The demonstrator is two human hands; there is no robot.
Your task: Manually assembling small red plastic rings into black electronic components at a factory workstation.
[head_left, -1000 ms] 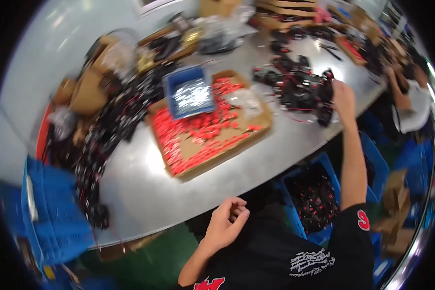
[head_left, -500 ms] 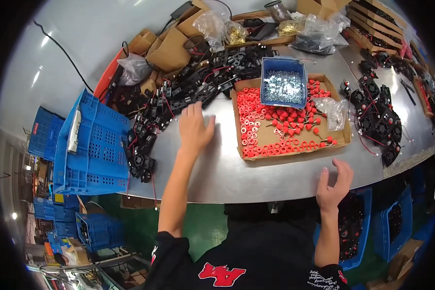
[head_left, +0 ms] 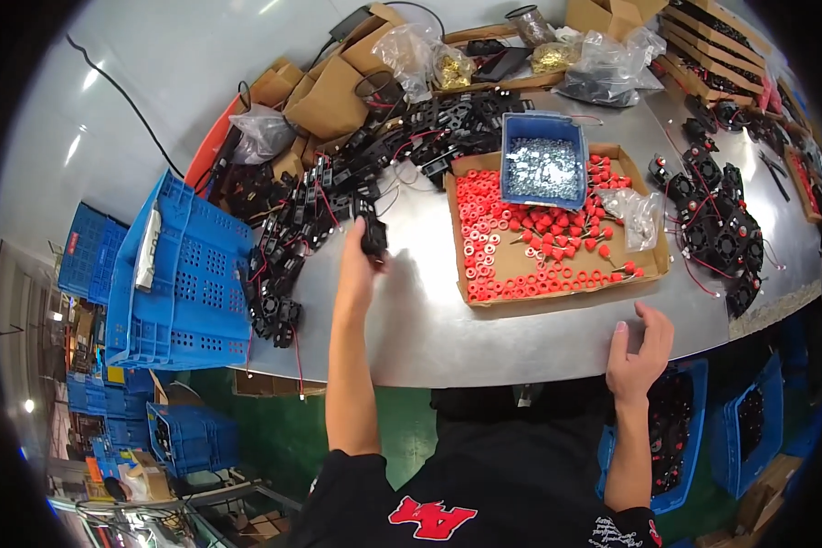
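My left hand [head_left: 360, 265] is closed around a black plastic part [head_left: 372, 233], held just above the metal table. A thin wire seems to trail from it toward the pile of black wired parts [head_left: 338, 187] behind. Its far side is hidden by my fingers. My right hand [head_left: 638, 354] hovers by the table's front edge, fingers apart with nothing in them. Between the hands lies a shallow cardboard tray [head_left: 557, 294] with red rings [head_left: 477, 194] and red-headed pieces with thin shafts [head_left: 557, 236]. A blue bin [head_left: 543, 201] full of small shiny metal pieces rests on the tray's far part.
Blue perforated crates [head_left: 192, 283] stand at the left. On the right lie black fans [head_left: 726, 233] with wires and a pair of pliers [head_left: 774, 173]. Cardboard boxes [head_left: 329, 99] and clear bags [head_left: 612, 68] line the back. A clear bag [head_left: 632, 217] lies in the tray.
My left hand was open over the table near the pile; now it has closed on a black part and sits slightly lower. The right hand has barely moved.
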